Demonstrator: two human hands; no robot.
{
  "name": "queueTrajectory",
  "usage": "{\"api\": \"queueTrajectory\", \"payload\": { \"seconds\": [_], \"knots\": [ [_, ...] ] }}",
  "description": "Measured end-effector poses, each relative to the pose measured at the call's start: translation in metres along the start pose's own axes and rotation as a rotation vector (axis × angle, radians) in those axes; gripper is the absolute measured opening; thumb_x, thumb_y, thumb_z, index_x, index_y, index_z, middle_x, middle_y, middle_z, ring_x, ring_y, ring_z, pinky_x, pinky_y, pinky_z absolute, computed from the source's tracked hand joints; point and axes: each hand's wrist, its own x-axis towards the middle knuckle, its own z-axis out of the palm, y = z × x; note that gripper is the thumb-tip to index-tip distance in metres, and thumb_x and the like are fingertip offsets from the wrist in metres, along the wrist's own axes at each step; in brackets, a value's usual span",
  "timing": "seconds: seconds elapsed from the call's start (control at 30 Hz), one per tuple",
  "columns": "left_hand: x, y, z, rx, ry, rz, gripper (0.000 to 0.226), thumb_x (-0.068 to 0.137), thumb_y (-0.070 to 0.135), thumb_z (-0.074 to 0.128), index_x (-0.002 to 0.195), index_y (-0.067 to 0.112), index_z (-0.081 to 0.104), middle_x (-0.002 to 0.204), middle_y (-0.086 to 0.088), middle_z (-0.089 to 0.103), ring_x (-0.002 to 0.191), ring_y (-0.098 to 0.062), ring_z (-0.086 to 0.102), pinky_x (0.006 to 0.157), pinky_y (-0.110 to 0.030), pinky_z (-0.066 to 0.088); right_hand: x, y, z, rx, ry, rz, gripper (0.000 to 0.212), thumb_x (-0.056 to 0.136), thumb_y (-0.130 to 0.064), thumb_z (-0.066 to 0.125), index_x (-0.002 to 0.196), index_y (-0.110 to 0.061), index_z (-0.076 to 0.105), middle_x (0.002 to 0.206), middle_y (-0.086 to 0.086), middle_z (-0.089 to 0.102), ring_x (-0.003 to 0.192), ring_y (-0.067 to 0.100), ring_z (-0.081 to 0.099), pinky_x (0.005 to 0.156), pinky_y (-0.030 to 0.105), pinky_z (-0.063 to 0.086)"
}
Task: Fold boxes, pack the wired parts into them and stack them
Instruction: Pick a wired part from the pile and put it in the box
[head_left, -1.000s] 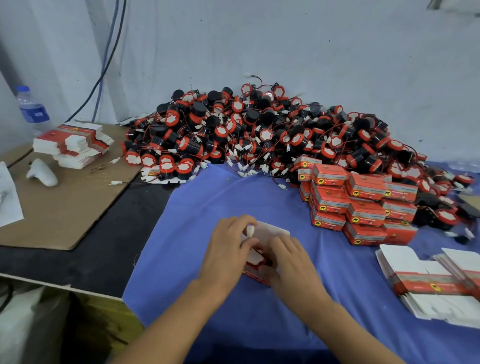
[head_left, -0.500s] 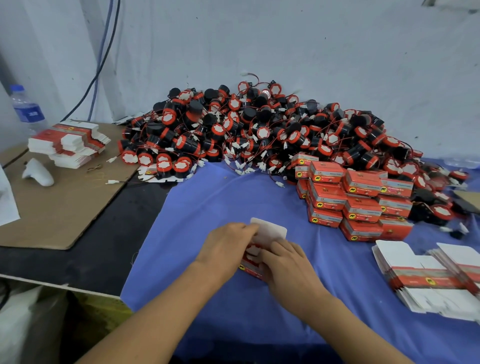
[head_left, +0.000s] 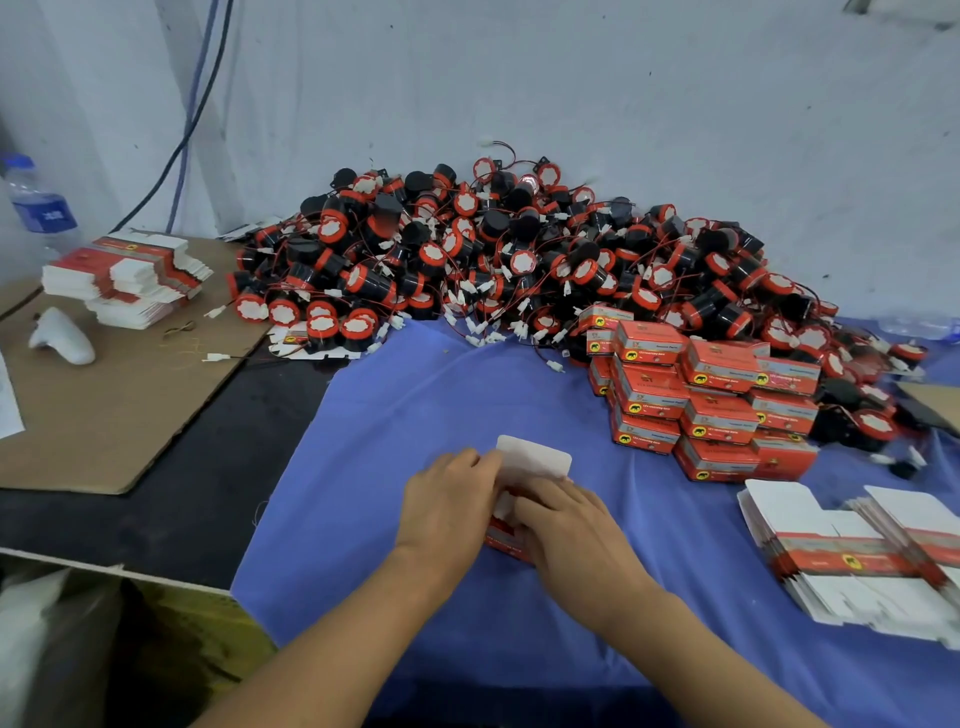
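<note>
folding step in hand, judging by the white flap (head_left: 535, 460) standing open on the far side of the small box (head_left: 503, 540), at the near centre of the blue cloth (head_left: 415, 405). held from both sides: left hand (head_left: 449, 506) curled round its left edge, right hand (head_left: 571, 525) bent over its top and right side, hiding most of the red body. cannot tell whether a part already sits inside.

next, probably: bending that flap down toward the near side and tucking its rounded tongue in. calls for a light, even press along the crease, thin card being quick to buckle. then across to the stack of packed boxes (head_left: 717, 405), to the far right of the hands: smooth red card with round yellow marks, squared off in layers.

farther back, a heap of wired parts (head_left: 519, 260): short black cylinders with red rims and white scalloped faces, thin red wires and white plug ends tangled through. likely to snag when drawn out singly.

near right, flat box blanks (head_left: 852, 556), white with a red band, fanned in a bundle. far left, a second bundle of blanks (head_left: 124, 278) on a matt brown cardboard sheet (head_left: 104, 405).
</note>
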Motion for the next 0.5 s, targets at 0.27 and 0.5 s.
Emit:
{"api": "queueTrajectory", "payload": {
  "seconds": [0.27,0.5],
  "knots": [
    [-0.014,-0.004,-0.001,-0.022,-0.107,0.111,0.015,0.098,0.019,0.044,0.091,0.024,0.057,0.098,0.009,0.048,0.093,-0.014,0.047,0.062,-0.027,0.031,0.003,0.001,-0.005,-0.081,-0.092,-0.013,0.030,0.097,-0.021,0.044,0.125,-0.031,0.051,0.138,-0.015,0.052,0.127,0.014,0.044,0.110,0.026,0.024],
    [0.001,-0.010,-0.019,-0.194,-0.311,0.060,0.029,0.097,0.011,0.041,0.093,0.018,0.069,0.096,-0.003,0.051,0.098,-0.023,0.048,0.082,-0.039,0.048,0.003,0.000,-0.004,-0.118,-0.104,-0.002,0.029,0.096,-0.024,0.045,0.124,-0.028,0.047,0.134,-0.013,0.049,0.127,0.015,0.042,0.109,0.025,0.024]
  ]
}}
